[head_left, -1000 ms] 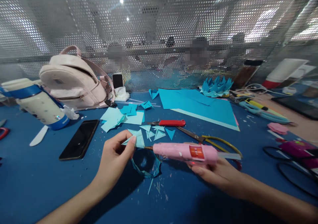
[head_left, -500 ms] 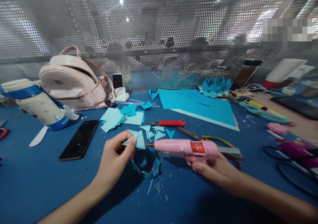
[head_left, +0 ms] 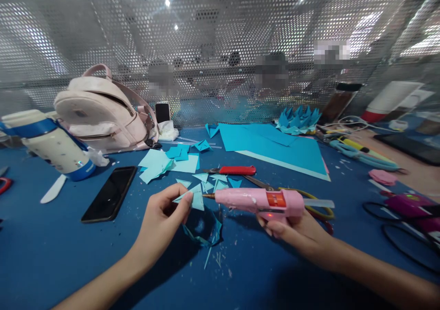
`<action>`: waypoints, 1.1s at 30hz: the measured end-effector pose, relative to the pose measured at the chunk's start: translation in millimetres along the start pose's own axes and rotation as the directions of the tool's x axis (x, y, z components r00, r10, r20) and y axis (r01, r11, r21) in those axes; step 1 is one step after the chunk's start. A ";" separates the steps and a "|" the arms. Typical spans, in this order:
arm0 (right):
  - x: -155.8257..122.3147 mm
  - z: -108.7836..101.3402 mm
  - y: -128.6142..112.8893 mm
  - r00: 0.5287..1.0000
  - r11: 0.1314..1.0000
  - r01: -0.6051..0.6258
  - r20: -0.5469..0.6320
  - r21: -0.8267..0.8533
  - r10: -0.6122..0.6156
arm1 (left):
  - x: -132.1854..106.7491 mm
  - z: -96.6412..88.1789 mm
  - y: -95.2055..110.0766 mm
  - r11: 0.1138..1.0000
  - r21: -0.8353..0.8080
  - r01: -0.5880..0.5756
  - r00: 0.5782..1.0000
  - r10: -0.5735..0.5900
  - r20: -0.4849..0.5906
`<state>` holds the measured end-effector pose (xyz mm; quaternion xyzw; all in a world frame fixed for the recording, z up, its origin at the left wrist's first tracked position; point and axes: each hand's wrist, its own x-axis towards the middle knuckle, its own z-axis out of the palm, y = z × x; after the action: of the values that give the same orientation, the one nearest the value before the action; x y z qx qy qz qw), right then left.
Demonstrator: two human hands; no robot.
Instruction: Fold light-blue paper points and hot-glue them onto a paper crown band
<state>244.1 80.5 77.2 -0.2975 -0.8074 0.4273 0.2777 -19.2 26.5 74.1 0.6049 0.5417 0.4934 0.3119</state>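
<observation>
My left hand (head_left: 160,223) pinches a folded light-blue paper triangle (head_left: 195,199) just above the blue table. My right hand (head_left: 295,232) grips a pink hot glue gun (head_left: 264,201), held level with its metal nozzle pointing left, the tip a short gap from the triangle's right edge. Under the triangle lies a ring of teal paper strip (head_left: 204,232). Several more small paper triangles (head_left: 213,181) lie just behind.
A black phone (head_left: 110,193) lies left, beside a white and blue bottle (head_left: 51,146) and a pink backpack (head_left: 103,110). A red-handled cutter (head_left: 237,170), yellow-handled scissors (head_left: 299,195), blue paper sheets (head_left: 275,147), a folded paper flower (head_left: 299,119) and cables (head_left: 405,236) surround the work spot.
The glue gun has drawn slightly right and up, opening a small gap to the triangle. My left hand has tilted the triangle a little and shifted right.
</observation>
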 end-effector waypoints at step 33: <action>16.5 -54.6 12.9 0.947 0.899 -0.213 -0.306 -0.383 0.094 | -2.4 -2.5 -0.5 0.995 0.063 -0.074 0.997 0.074 0.004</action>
<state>274.6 126.9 95.6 -0.4699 -0.8052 0.2223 0.2855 -21.4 23.9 73.8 0.6344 0.5340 0.4868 0.2745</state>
